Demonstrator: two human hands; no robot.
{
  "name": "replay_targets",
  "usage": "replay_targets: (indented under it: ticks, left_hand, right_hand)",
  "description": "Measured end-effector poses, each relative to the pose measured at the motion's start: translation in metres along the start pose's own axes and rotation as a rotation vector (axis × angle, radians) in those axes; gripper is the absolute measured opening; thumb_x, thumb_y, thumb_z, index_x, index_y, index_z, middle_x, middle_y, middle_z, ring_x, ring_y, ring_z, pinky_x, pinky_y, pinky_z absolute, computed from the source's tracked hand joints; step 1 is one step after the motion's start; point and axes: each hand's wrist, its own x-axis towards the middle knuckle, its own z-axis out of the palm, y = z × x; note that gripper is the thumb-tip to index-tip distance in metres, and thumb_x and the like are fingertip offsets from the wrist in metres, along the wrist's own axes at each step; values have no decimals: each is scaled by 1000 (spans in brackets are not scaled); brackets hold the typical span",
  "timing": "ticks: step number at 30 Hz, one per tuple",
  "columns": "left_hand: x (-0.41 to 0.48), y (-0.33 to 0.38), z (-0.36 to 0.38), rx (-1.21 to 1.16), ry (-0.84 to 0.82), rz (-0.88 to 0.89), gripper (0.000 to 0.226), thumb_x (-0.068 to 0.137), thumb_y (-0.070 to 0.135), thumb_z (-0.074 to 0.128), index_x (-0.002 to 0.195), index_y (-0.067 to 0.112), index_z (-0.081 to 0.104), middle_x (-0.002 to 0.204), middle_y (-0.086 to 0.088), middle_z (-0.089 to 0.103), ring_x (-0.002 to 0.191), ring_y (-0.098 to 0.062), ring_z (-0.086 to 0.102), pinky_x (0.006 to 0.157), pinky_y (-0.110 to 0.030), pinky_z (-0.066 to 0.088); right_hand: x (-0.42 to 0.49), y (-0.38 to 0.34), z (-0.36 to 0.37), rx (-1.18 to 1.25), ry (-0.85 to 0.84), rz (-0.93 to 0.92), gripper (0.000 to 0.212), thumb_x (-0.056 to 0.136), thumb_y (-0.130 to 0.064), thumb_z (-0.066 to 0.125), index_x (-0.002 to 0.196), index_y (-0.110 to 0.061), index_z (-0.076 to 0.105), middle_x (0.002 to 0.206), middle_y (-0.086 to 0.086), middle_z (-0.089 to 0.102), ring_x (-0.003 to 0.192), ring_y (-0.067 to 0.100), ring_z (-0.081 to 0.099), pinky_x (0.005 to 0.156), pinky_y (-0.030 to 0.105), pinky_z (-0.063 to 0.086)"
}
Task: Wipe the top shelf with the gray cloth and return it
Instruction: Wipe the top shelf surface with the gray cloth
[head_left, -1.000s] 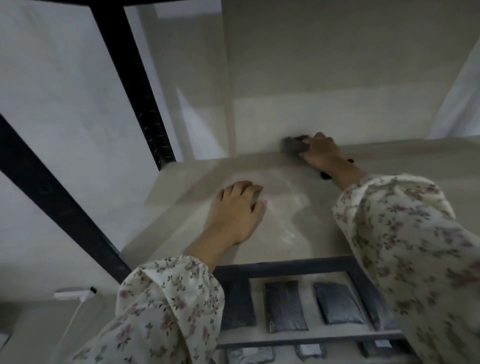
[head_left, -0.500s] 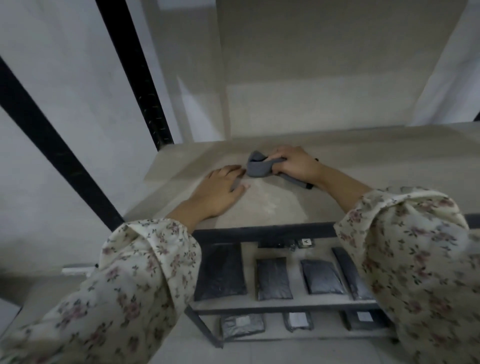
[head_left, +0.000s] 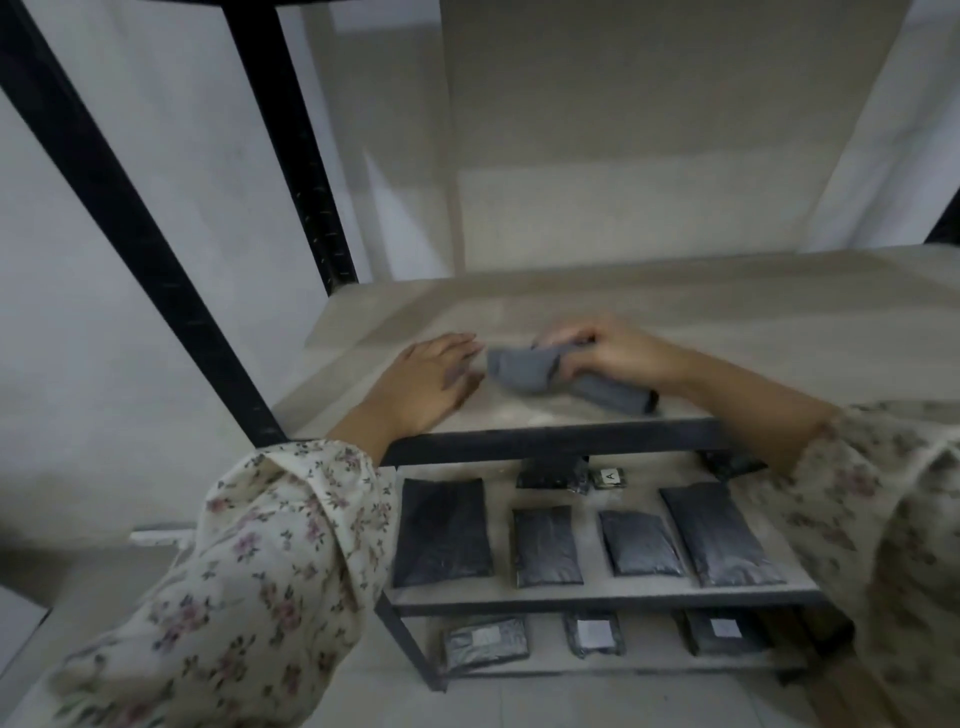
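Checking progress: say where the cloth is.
Head view, centre: cloth on the top shelf, near its front, in the right hand, beside the left hand.

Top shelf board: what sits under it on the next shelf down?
Four flat dark plastic packets lie in a row on the lower shelf, with a small packet labelled A behind them. The top shelf board covers everything further back.

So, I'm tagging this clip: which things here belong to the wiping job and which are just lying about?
Job: crumpled gray cloth, gripped by the right hand; left hand, flat; beige top shelf board.
Lying about: flat black pouches on lower shelves.
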Motion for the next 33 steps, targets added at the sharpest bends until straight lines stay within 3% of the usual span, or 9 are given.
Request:
replay_targets:
  ticks: [2, 4, 7, 10, 15, 19, 28, 31, 33]
  left_hand:
    - [0, -1, 0, -12, 6, 0, 52, 94, 47, 31, 141, 25, 36, 149, 3, 36, 136, -14, 31, 114, -41, 23]
    - [-1, -2, 0, -25, 11, 0, 52, 94, 48, 32, 141, 26, 36, 149, 4, 35, 137, -12, 29, 115, -40, 22]
    - [-3, -2, 0, -44, 25, 5, 56, 91, 51, 30, 140, 24, 39, 148, 3, 37, 136, -13, 31, 115, -39, 22]
    - [-2, -3, 1, -49, 18, -12, 55, 91, 51, 31, 140, 26, 38, 149, 5, 35, 136, -12, 29, 115, -34, 18]
    - [-3, -2, 2, -26, -12, -4, 50, 95, 45, 34, 141, 23, 36, 149, 2, 35, 136, -14, 29, 114, -37, 21]
    - [-1, 2, 0, -25, -3, -8, 50, 96, 38, 38, 140, 16, 37, 147, -4, 39, 134, -19, 35, 113, -38, 25]
    - [-2, 4, -3, -22, 8, -11, 46, 97, 33, 40, 140, 18, 39, 149, -2, 36, 137, -17, 31, 115, -35, 20]
    - [-2, 2, -3, -4, 6, 18, 48, 97, 38, 37, 140, 18, 38, 148, -3, 37, 136, -19, 33, 114, -39, 23]
    - [-2, 2, -2, 2, 6, 2, 48, 97, 40, 35, 140, 20, 38, 149, 0, 36, 136, -17, 32, 115, -37, 21]
  right_hand:
    - [37, 4, -23, -37, 242, 11, 22, 73, -5, 65, 75, -27, 66, 86, -1, 63, 78, 8, 58, 70, 23, 43]
    - [76, 15, -41, -242, 349, 91, 14, 75, -14, 64, 88, -14, 68, 97, 4, 61, 90, 18, 56, 78, 31, 43]
    - [111, 47, -38, -507, 194, 195, 23, 81, -17, 58, 95, 2, 61, 101, 20, 61, 95, 33, 56, 84, 39, 42]
    - [114, 66, -19, -701, 141, 169, 15, 84, -18, 46, 89, -13, 60, 100, 16, 60, 94, 32, 52, 87, 43, 40]
    - [81, 61, -10, -431, 110, 43, 19, 77, -10, 54, 88, 0, 66, 89, 20, 66, 79, 31, 58, 70, 38, 43]
    - [31, 42, 10, -356, 72, -77, 26, 75, -15, 59, 95, -25, 72, 96, -1, 65, 90, 17, 57, 80, 32, 44]
    - [-49, 0, 34, -235, -49, -136, 35, 73, 0, 62, 96, -24, 73, 104, -3, 67, 92, 12, 51, 84, 25, 39]
    - [-31, -8, 5, 110, 104, -51, 35, 75, 5, 60, 84, -28, 71, 85, -8, 70, 78, 0, 61, 75, 17, 43]
    - [0, -2, -16, 77, 182, 28, 19, 79, -2, 57, 87, -11, 72, 81, 6, 71, 71, 10, 61, 68, 18, 44]
